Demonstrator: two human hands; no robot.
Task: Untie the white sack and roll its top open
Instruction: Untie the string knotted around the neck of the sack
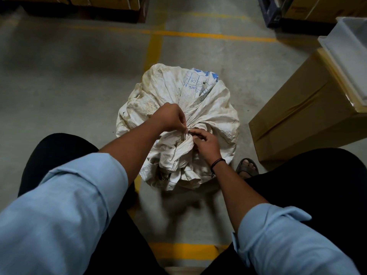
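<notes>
Right now both my hands are at the neck of the white sack [208, 108].
Left hand [172, 117] pinches the gathered cloth, fingertips closed on it; right hand [206, 142] grips the dark tie [190, 132] at the knot; sack stands on the floor [59, 80] between my knees, cardboard box [297, 116] to its right.

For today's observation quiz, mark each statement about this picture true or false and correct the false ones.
1. Both hands work at the tie on the sack. True.
2. The sack's top is rolled open. False: it is bunched shut.
3. A cardboard box stands to the sack's right. True.
4. The left hand wears a black wristband. False: the band is on the right hand.
5. The floor lines are red. False: yellow.
</notes>
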